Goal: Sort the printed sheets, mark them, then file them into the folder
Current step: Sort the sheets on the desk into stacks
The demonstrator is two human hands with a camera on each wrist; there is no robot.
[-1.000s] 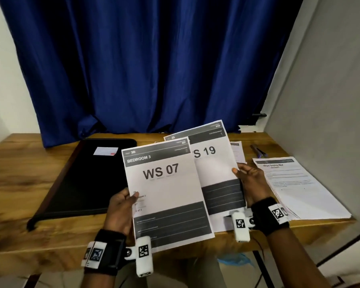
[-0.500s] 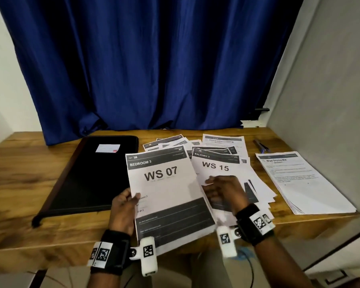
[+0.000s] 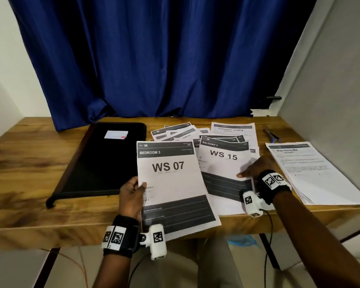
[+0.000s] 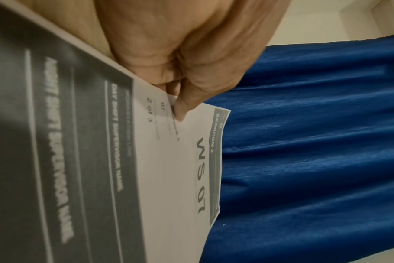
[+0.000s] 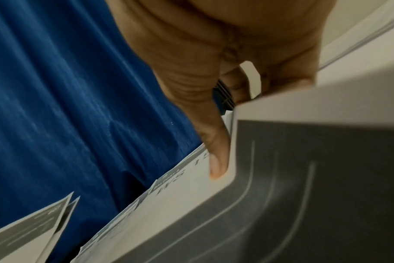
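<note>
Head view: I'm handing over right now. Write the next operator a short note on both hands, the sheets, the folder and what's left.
Left hand pinches the white printed sheet headed WS 07 at its left edge, above the wooden table.
Right hand is taking hold of the right edge of the WS 15 sheet, which tops the loose pile.
Closed black folder lies to the left; a neat stack of white text sheets lies to the right.
Done: sorting begun.
Left: finish sorting, mark, file. Nothing is filed yet.
</note>
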